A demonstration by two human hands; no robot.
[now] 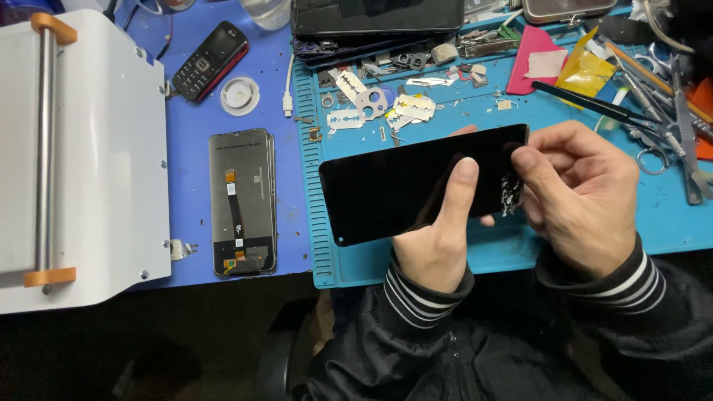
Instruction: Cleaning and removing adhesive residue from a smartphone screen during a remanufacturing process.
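While 2 hands grip 1 black screen panel, 2 razor blades lie nearby.

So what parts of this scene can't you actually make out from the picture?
- Head view: the underside of the black phone screen; it faces away, and the left hand covers part.
- Right hand: its fingertips hide the screen's edge beside the white cracked patch.
- Scissors and tweezers: cut off by the right edge.
- Small metal parts on the blue mat: too small to identify.
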